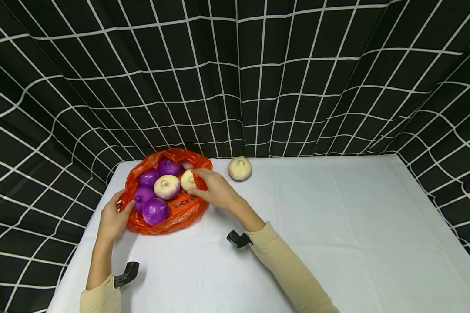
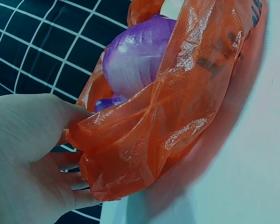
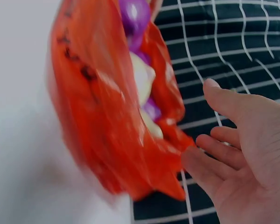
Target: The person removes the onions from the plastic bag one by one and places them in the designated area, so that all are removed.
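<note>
An orange-red plastic bag [image 1: 186, 206] with dark lettering lies wide at the mouth on the left of the table. Inside are several shiny purple onions [image 1: 156, 211] and cream-topped, turnip-like vegetables [image 1: 166, 187] with purple undersides. My left hand [image 1: 112, 217] pinches the bag's left rim, thumb on the inner side and fingers outside, as the left wrist view shows. At the opposite rim is my right hand [image 1: 214, 188], its thumb spread apart from the fingers. In the right wrist view its fingertips [image 3: 196, 156] touch a flap of the bag, with nothing gripped.
Another cream-topped turnip-like vegetable [image 1: 240, 169] sits outside the bag, to its right near the table's back edge. The white-covered table [image 1: 317, 226] stretches to the right. Black curtains with a white grid [image 1: 282, 78] hang behind and at both sides.
</note>
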Demonstrator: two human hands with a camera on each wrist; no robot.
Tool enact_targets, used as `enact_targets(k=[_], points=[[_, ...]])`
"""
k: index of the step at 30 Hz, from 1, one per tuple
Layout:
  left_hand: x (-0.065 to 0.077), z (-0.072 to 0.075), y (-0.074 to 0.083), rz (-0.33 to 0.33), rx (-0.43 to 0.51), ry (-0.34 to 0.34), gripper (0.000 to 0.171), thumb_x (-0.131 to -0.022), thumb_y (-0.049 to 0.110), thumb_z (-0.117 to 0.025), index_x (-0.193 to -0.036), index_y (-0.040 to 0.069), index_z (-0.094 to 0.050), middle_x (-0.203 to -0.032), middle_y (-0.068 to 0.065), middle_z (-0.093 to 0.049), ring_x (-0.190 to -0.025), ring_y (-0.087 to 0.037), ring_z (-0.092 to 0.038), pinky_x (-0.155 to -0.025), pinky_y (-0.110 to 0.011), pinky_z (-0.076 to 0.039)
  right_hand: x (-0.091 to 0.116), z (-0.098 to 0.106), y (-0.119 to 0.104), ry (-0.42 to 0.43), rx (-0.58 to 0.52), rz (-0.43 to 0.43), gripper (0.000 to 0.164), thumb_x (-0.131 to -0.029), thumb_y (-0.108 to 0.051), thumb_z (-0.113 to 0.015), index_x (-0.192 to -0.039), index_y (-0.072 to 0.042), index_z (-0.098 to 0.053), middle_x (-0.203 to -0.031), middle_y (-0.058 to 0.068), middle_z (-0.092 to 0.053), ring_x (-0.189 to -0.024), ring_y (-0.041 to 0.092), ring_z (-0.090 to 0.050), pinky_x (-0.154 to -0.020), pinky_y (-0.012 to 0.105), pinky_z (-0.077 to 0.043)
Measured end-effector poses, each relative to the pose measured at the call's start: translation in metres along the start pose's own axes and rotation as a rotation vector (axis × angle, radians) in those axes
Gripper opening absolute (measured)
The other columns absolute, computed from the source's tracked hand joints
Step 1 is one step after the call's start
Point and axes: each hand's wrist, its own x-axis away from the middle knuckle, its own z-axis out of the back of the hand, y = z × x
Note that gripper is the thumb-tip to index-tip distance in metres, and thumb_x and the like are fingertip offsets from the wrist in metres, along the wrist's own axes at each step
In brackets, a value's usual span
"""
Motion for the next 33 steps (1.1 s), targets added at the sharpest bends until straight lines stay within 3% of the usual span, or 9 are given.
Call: enact_targets(k=[3,6,9,15,22,24,26,30,33], points=[[0.0,0.001,0.0,-0.002,0.001,0.001,0.055,-0.1,0.018,-0.055,-0.147,-0.004,-0.036,-0.135,-0.035,-0.048,-0.12,-0.047,-0.052,-0.081,-0.023,-0.052,0.0,-0.012,-0.008,-0.034,-0.007,0.025,0.06,-0.09,-0.033,-0.071,-0.137,0.0,-0.054,-0.137,0.012,-0.056,-0.128,0.022,-0.052,-0.107,0.029,-0.038],[0.0,0.0,-0.001,0.0,0.003,0.001,0.055,-0.1,0.017,-0.056,-0.147,-0.004,-0.037,-0.135,-0.035,-0.048,-0.12,-0.047,-0.052,-0.073,-0.011,-0.045,-0.001,-0.023,-0.014,-0.065,-0.004,0.054,0.058,-0.091,-0.032,-0.071,-0.137,-0.001,-0.054,-0.135,0.011,-0.058,-0.126,0.019,-0.053,-0.106,0.026,-0.039],[-0.001,-0.002,-0.001,-0.006,-0.002,0.001,0.055,-0.1,0.018,-0.056,-0.147,-0.004,-0.037,-0.135,-0.035,-0.048,-0.12,-0.047,-0.052,-0.078,-0.017,-0.049,-0.001,-0.032,-0.018,-0.102,0.033,0.078,0.055,-0.091,-0.029,-0.071,-0.136,-0.002,-0.055,-0.135,0.01,-0.059,-0.127,0.018,-0.053,-0.106,0.023,-0.037],[-0.001,-0.003,0.0,-0.017,-0.001,-0.002,0.055,-0.1,0.018,-0.055,-0.147,-0.004,-0.037,-0.135,-0.035,-0.048,-0.12,-0.047,-0.052,-0.091,-0.044,-0.051,-0.003,-0.048,-0.022,-0.167,0.067,0.087,0.05,-0.091,-0.021,-0.072,-0.135,-0.004,-0.056,-0.133,0.007,-0.06,-0.125,0.014,-0.054,-0.104,0.02,-0.037],[-0.002,0.002,0.0,-0.014,-0.014,0.001,0.055,-0.1,0.018,-0.054,-0.147,-0.004,-0.036,-0.135,-0.035,-0.048,-0.119,-0.048,-0.052,-0.086,-0.034,-0.052,-0.009,-0.071,-0.024,-0.151,0.004,0.119,0.051,-0.088,-0.031,-0.075,-0.128,-0.004,-0.06,-0.124,0.007,-0.064,-0.115,0.016,-0.059,-0.099,0.017,-0.04],[-0.002,0.002,0.001,-0.01,-0.006,-0.002,0.055,-0.1,0.018,-0.054,-0.147,-0.004,-0.036,-0.135,-0.035,-0.048,-0.12,-0.048,-0.052,-0.09,-0.045,-0.051,-0.01,-0.076,-0.024,-0.139,0.011,0.112,0.053,-0.087,-0.034,-0.075,-0.128,-0.004,-0.06,-0.123,0.007,-0.064,-0.114,0.016,-0.059,-0.098,0.018,-0.041],[-0.002,0.002,0.0,-0.006,-0.009,0.001,0.055,-0.1,0.019,-0.055,-0.147,-0.004,-0.036,-0.136,-0.035,-0.048,-0.12,-0.047,-0.052,-0.091,-0.047,-0.05,-0.01,-0.08,-0.026,-0.139,0.04,0.097,0.057,-0.087,-0.037,-0.074,-0.131,-0.006,-0.058,-0.126,0.006,-0.063,-0.116,0.015,-0.058,-0.1,0.018,-0.04],[-0.002,0.001,-0.002,-0.008,0.004,-0.001,0.055,-0.1,0.018,-0.054,-0.147,-0.004,-0.037,-0.136,-0.035,-0.048,-0.12,-0.047,-0.052,-0.082,-0.024,-0.052,-0.011,-0.088,-0.03,-0.146,0.074,0.082,0.064,-0.086,-0.041,-0.074,-0.138,-0.009,-0.054,-0.133,0.004,-0.06,-0.122,0.011,-0.055,-0.103,0.019,-0.038],[-0.002,0.0,-0.003,-0.012,0.026,-0.003,0.055,-0.1,0.018,-0.055,-0.147,-0.004,-0.037,-0.136,-0.035,-0.048,-0.121,-0.048,-0.051,-0.071,-0.006,-0.042,-0.011,-0.092,-0.035,-0.152,0.088,0.068,0.072,-0.084,-0.043,-0.076,-0.142,-0.011,-0.05,-0.138,0.003,-0.056,-0.126,0.012,-0.053,-0.105,0.021,-0.037]])
